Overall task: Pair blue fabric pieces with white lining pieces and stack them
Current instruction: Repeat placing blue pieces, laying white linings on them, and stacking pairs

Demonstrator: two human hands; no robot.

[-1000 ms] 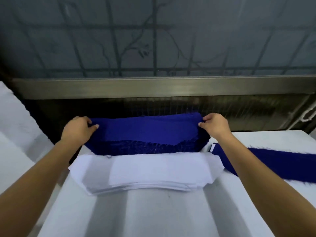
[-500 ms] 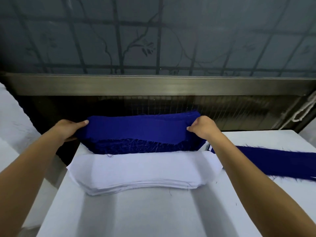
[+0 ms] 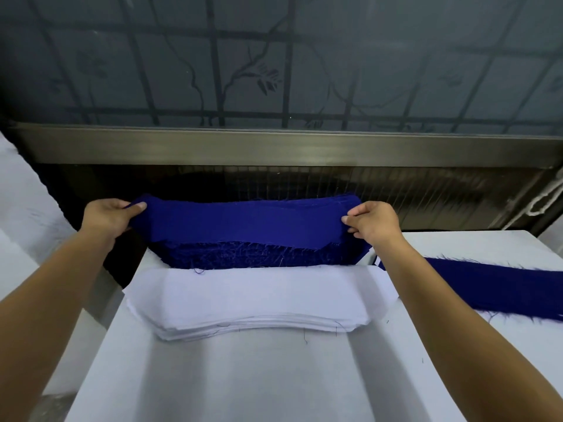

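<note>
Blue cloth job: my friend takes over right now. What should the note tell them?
Left grip pinches the left end of the top blue piece; right grip pinches its right end.
It sits atop the blue stack, behind the white lining stack.
Done: only a blue strip lies aside, at the right.
Left: pair this piece with a lining, stack, repeat.

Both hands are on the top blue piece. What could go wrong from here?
1. Left hand and right hand pinch only the ends of the blue piece; its middle may sag and land crooked.
2. Frayed threads on the blue stack could snag and drag a second piece along.
</note>
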